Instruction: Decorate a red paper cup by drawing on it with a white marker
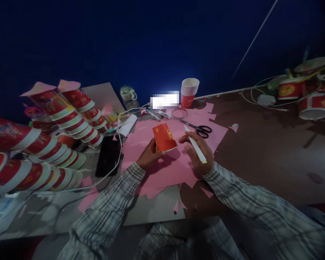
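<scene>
A red paper cup (164,138) with yellow lettering is held upside down in my left hand (152,153), over the pink paper (148,177). My right hand (202,151), to the right of the cup and apart from it, grips a white marker pen (197,148) with a pale yellow end. The pen's tip points up and away from me, toward black-handled scissors (202,130) lying on the paper. Behind the cup lie a blue marker (153,115), another white marker (165,115) and a roll of tape (180,113).
Stacked-cup towers (70,119) with pink cone tops crowd the left. A phone (107,157) lies there, crossed by a white cable (118,155). Nested cups (189,93) and a jar (128,96) stand at the back. More red cups (289,88) are at far right.
</scene>
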Available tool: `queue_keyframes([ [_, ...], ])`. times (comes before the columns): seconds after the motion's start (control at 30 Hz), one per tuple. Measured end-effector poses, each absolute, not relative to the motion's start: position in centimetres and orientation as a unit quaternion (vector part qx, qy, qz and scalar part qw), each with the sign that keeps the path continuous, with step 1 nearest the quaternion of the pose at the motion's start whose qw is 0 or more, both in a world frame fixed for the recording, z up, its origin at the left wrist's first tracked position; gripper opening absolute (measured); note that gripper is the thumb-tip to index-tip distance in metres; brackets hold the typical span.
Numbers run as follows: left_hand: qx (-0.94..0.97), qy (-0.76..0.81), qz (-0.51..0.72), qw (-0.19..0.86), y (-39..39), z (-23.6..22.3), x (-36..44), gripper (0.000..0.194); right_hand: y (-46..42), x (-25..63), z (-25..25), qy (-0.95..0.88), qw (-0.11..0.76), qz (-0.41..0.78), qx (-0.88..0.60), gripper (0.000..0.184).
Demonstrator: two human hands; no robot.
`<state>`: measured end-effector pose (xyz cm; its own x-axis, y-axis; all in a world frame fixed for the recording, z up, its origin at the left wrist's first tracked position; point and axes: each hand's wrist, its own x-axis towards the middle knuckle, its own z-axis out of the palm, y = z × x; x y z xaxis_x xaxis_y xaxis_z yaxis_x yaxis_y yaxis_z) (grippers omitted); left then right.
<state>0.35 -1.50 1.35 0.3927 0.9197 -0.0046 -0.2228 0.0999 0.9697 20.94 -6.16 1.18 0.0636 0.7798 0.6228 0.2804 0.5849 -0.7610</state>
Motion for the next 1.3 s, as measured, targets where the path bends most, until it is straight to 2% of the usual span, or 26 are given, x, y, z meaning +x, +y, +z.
queue_keyframes([
  [0.13, 0.525, 0.335, 0.417, 0.662, -1.4, 1.3, 0.3, 0.073, -6.4, 21.2, 1.9, -0.65, 0.635, 0.214, -0.36, 0.036],
  [0.3, 0.534, 0.322, 0.415, 0.662, -1.3, 1.3, 0.3, 0.072, -6.6, 20.9, 2.7, -0.689, 0.622, 0.21, -0.306, 0.032],
  [0.43, 0.531, 0.331, 0.408, 0.665, -1.2, 1.2, 0.2, 0.069, -6.6, 20.8, 2.6, -0.701, 0.61, 0.185, -0.32, 0.026],
  [1.3, 0.54, 0.341, 0.404, 0.654, -1.2, 1.4, 0.2, 0.073, -6.7, 20.8, 2.7, -0.704, 0.586, 0.196, -0.349, 0.029],
])
